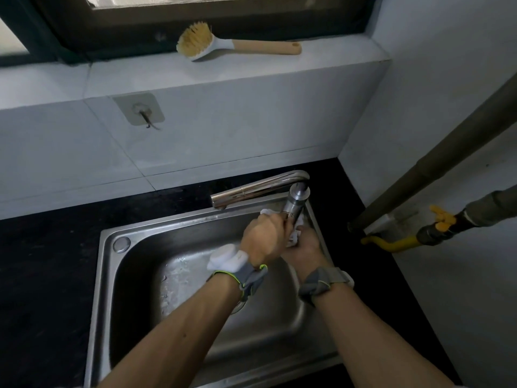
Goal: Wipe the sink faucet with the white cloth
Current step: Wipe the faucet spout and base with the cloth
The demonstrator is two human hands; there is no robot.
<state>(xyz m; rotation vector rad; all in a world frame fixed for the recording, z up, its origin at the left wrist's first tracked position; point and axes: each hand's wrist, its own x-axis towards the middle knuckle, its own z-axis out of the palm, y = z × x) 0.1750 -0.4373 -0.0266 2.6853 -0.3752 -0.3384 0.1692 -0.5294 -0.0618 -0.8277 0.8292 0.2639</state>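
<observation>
Scene: you're leaning over a steel sink [117, 275] set in a black countertop [42, 275], both forearms reaching in toward its far right corner.
Faucet: the faucet [293, 201] is rising at the sink's back right corner, its spout pointing left over the basin's rear edge.
Cloth: the white cloth [296, 236] is bunching around the lower part of the faucet's upright body, w/ bits showing above and between your 2 hands.
L hand: your left hand [263, 239] is curling closed on the cloth against the faucet body, knuckles toward the camera.
R hand: your right hand [303, 246] is pressing in from the right, just below the left; fingers are hidden behind the cloth and the other hand, so can't tell how it's gripping.
Wrists: a grey strap is wrapping each wrist; the left one is carrying a white device [228, 257].
Sill: a dish brush [232, 42] w/ yellow bristles is lying on the window ledge above.
Wall: an adhesive hook [140, 112] is sticking to the tile.
Right side: a grey pipe [436, 163] and a yellow valve [442, 218] are sitting well apart from the sink.
</observation>
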